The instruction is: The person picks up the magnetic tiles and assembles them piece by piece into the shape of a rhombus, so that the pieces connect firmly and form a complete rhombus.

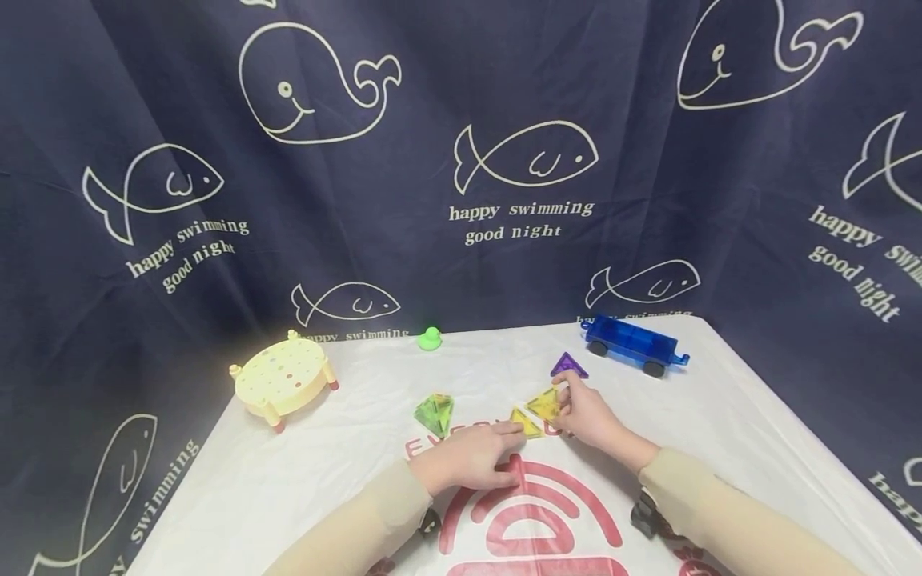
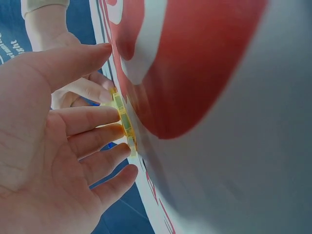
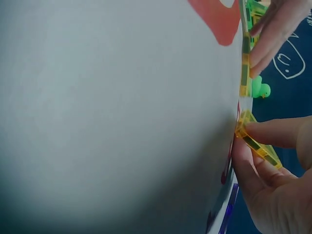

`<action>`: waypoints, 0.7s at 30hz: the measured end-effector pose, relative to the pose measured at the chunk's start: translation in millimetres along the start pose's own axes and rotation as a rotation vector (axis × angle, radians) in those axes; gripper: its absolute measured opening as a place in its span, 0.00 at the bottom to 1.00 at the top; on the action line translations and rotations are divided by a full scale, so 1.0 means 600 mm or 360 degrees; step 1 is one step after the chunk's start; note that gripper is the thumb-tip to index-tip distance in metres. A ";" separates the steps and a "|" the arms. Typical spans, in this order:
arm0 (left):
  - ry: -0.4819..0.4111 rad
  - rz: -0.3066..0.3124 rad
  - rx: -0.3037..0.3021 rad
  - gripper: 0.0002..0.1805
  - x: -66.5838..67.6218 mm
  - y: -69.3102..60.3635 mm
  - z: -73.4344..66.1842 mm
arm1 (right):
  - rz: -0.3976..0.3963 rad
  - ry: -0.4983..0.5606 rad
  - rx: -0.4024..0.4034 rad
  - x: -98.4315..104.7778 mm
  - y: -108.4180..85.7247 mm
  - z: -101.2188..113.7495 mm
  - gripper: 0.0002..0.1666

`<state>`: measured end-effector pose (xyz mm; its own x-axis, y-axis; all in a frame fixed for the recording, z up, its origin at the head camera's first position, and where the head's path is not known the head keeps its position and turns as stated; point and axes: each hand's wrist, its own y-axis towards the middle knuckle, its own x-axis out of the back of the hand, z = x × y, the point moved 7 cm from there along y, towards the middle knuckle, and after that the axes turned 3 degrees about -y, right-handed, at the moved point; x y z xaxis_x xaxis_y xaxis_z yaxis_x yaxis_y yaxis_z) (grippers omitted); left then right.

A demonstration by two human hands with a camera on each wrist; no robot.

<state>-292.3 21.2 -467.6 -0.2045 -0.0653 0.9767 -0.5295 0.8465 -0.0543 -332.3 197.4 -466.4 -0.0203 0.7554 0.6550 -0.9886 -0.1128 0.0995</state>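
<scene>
On the white cloth my left hand (image 1: pixel 479 458) lies with fairly straight fingers, its fingertips touching a yellow triangular tile (image 1: pixel 528 424). Just right of that tile, my right hand (image 1: pixel 587 412) pinches a second yellow tile (image 1: pixel 543 403) between thumb and fingers. In the right wrist view this held tile (image 3: pixel 263 152) is tilted, one edge low near the cloth, with a small gap to the flat tile (image 3: pixel 245 73). The left wrist view shows my left fingertips against the yellow tile's edge (image 2: pixel 125 122). A purple triangle (image 1: pixel 569 366) lies behind my right hand.
Left of the yellow tiles sit green tiles (image 1: pixel 435 414). A green duck (image 1: pixel 430 339) stands at the back edge, a blue wheeled car (image 1: pixel 635 346) at back right, and a pale yellow round stand with short legs (image 1: pixel 282 378) at the left. A dark curtain (image 1: pixel 432 240) hangs behind the table.
</scene>
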 end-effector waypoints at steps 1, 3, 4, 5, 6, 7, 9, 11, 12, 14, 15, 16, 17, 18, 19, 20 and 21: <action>0.0005 -0.0001 0.0000 0.35 -0.001 0.001 0.000 | 0.0008 0.0010 0.0002 -0.002 0.001 0.002 0.38; 0.0012 -0.0003 0.0001 0.35 -0.002 0.001 0.001 | 0.0018 0.0019 -0.0017 -0.006 0.003 0.004 0.37; 0.0016 -0.0005 0.0001 0.35 -0.002 0.001 0.001 | 0.0026 0.0017 -0.0024 -0.008 0.004 0.004 0.36; 0.0016 -0.0005 0.0005 0.34 -0.002 0.002 0.001 | 0.0039 0.0013 -0.0019 -0.010 0.004 0.005 0.35; 0.0021 -0.0010 0.0003 0.34 -0.002 0.002 0.002 | 0.0050 0.0011 -0.0019 -0.013 0.005 0.005 0.34; 0.0020 -0.0008 0.0004 0.34 -0.003 0.003 0.002 | 0.0057 0.0002 -0.0015 -0.014 0.005 0.005 0.33; 0.0018 -0.0007 0.0004 0.34 -0.004 0.004 0.002 | 0.0067 -0.0013 0.0011 -0.016 0.004 0.007 0.31; 0.0019 -0.0009 0.0000 0.33 -0.004 0.005 0.002 | 0.0083 -0.0046 0.0072 -0.018 0.003 0.010 0.29; 0.0020 -0.0012 -0.0003 0.33 -0.004 0.005 0.002 | 0.0086 -0.0062 0.0101 -0.019 0.003 0.012 0.29; 0.0017 -0.0016 -0.0005 0.33 -0.004 0.005 0.001 | 0.0097 -0.0097 0.0176 -0.020 0.002 0.017 0.27; 0.0017 -0.0020 -0.0008 0.33 -0.003 0.005 0.001 | 0.0104 -0.0115 0.0214 -0.021 0.002 0.020 0.26; 0.0016 -0.0024 -0.0011 0.32 -0.003 0.005 0.000 | 0.0110 -0.0132 0.0252 -0.022 0.001 0.022 0.26; 0.0014 -0.0026 -0.0011 0.32 -0.003 0.005 0.000 | 0.0117 -0.0147 0.0280 -0.023 0.000 0.024 0.25; 0.0010 -0.0028 -0.0011 0.32 -0.003 0.004 0.000 | 0.0124 -0.0156 0.0298 -0.023 0.000 0.027 0.24; 0.0010 -0.0027 -0.0012 0.31 -0.003 0.004 0.000 | 0.0135 -0.0161 0.0313 -0.024 -0.001 0.028 0.23; 0.0011 -0.0028 -0.0013 0.31 -0.003 0.004 -0.001 | 0.0141 -0.0167 0.0324 -0.024 -0.001 0.029 0.22; 0.0011 -0.0028 -0.0013 0.31 -0.003 0.004 -0.001 | 0.0149 -0.0169 0.0328 -0.024 -0.002 0.029 0.22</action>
<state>-293.0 23.8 -469.3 -0.1895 -0.0764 0.9789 -0.5263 0.8496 -0.0356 -328.5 175.1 -462.8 -0.0836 0.6646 0.7425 -0.9317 -0.3165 0.1783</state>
